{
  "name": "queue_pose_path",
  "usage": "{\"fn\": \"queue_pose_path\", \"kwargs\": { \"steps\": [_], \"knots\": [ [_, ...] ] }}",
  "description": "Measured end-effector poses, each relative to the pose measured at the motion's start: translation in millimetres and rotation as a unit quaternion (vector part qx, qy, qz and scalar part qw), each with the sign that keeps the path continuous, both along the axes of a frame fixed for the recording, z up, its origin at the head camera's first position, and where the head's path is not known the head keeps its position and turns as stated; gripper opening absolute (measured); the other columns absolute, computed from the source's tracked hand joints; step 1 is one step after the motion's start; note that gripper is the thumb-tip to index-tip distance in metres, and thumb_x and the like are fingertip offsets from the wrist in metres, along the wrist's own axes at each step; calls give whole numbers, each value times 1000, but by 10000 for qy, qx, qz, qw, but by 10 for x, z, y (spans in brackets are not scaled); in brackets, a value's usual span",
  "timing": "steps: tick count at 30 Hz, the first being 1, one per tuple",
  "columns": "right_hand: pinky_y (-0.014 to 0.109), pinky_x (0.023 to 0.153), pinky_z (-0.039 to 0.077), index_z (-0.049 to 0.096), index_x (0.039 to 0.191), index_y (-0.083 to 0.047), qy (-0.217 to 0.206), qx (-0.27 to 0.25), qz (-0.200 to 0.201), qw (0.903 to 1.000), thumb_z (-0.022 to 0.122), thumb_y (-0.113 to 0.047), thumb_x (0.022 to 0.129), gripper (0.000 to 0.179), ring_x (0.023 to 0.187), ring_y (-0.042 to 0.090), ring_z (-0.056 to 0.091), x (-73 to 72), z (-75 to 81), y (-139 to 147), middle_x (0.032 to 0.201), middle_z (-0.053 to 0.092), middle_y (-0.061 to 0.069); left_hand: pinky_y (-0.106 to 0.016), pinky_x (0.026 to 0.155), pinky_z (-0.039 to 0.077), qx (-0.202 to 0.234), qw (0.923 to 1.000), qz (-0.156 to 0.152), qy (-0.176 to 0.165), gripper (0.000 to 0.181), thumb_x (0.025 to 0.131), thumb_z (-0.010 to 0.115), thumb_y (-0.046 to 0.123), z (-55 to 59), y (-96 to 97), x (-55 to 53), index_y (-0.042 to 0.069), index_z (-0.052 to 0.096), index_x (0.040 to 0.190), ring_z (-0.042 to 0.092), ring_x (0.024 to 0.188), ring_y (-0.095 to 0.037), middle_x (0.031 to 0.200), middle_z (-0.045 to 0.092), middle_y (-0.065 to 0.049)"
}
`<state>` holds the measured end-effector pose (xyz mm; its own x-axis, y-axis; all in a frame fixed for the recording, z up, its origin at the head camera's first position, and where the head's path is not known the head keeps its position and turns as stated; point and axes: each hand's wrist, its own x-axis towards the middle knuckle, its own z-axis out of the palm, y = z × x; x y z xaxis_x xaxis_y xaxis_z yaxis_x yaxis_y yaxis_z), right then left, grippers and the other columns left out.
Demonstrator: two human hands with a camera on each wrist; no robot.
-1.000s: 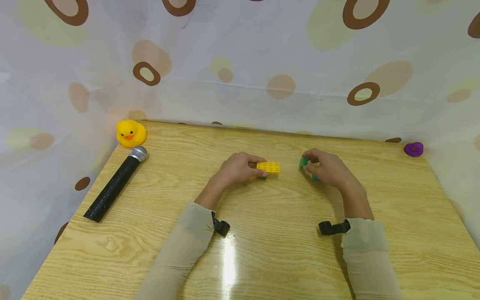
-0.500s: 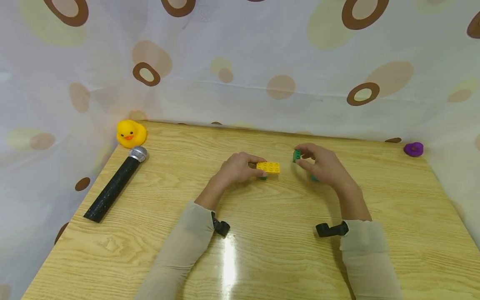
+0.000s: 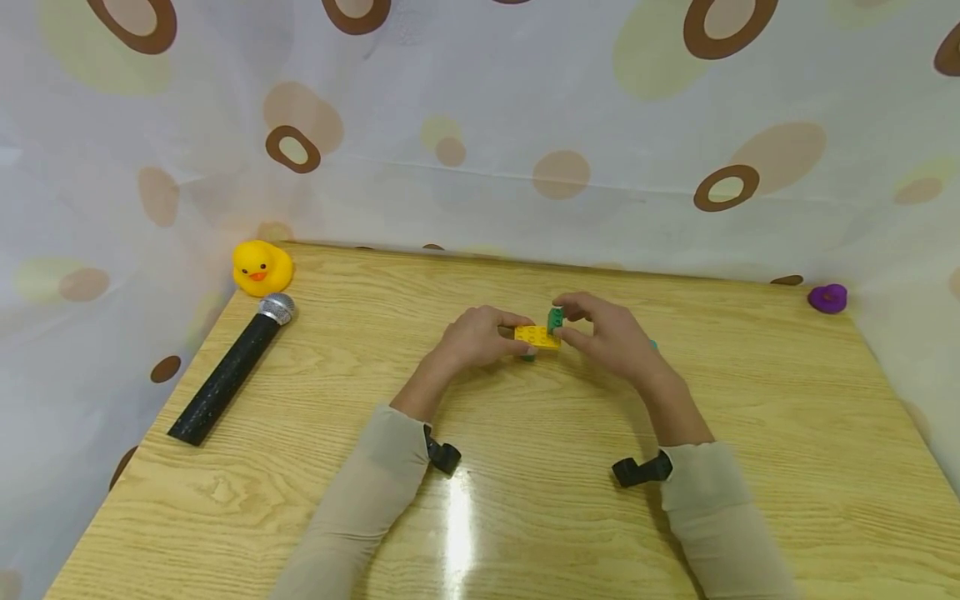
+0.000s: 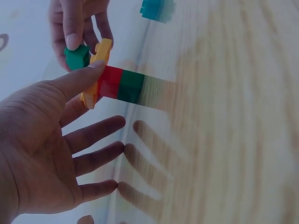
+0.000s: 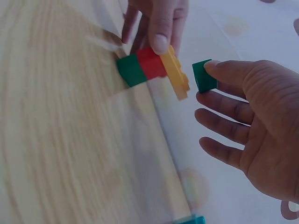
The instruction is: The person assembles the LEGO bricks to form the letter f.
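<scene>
My left hand steadies a small stack of toy building bricks, thumb on one side and a finger on the other. The stack has a flat yellow brick on top, a red brick under it and a dark green brick at the bottom. My right hand pinches another green brick between thumb and fingers. This brick is close over the right end of the yellow one, with a gap between them in the right wrist view. The other fingers of both hands are spread.
A teal brick lies on the table, mostly hidden by my right hand in the head view. A black microphone and a yellow rubber duck are at the left. At the far right corner sits a purple duck. Patterned cloth hangs behind.
My right hand has carried its green brick leftward, from beside the stack to over the yellow brick's right end. The left hand has stayed on the stack.
</scene>
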<state>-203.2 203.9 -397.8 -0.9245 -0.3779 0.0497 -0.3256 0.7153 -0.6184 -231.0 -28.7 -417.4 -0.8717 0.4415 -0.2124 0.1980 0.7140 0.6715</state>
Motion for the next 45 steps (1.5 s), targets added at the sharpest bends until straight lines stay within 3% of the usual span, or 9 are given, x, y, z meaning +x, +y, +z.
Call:
{"fn": "queue_pose_path", "kwargs": {
  "steps": [6, 13, 22, 45],
  "knots": [
    [59, 108, 44, 58, 140, -10, -8, 163, 119, 9998, 65, -23, 101, 41, 133, 36, 55, -2, -68, -106, 142, 60, 13, -29, 68, 49, 19, 10000, -64, 25, 52, 90, 75, 47, -3, -4, -3, 32, 64, 139, 67, 112, -21, 136, 68, -3],
    [58, 107, 46, 58, 141, -10, 125, 153, 211, 9996, 66, -22, 101, 43, 133, 34, 56, 21, -90, -172, 142, 61, 12, -30, 67, 51, 107, 9999, -30, -55, 52, 91, 75, 45, -6, -4, -2, 30, 63, 140, 68, 103, -17, 133, 70, -3],
    [56, 105, 48, 59, 138, -10, 182, 97, 228, 9995, 66, -21, 100, 40, 128, 33, 59, 34, -101, -207, 138, 63, 10, -30, 70, 51, 119, 9999, -40, -25, 53, 92, 75, 43, 7, 4, 16, 27, 63, 141, 68, 102, -17, 133, 70, -3],
    [55, 103, 50, 58, 138, -9, 257, 302, 148, 9991, 66, -22, 100, 41, 126, 33, 61, 41, -104, -261, 137, 64, 12, -40, 86, 56, 5, 9998, -166, 84, 54, 92, 74, 42, -5, 4, 8, 26, 62, 142, 68, 116, -23, 134, 69, -2]
  ]
}}
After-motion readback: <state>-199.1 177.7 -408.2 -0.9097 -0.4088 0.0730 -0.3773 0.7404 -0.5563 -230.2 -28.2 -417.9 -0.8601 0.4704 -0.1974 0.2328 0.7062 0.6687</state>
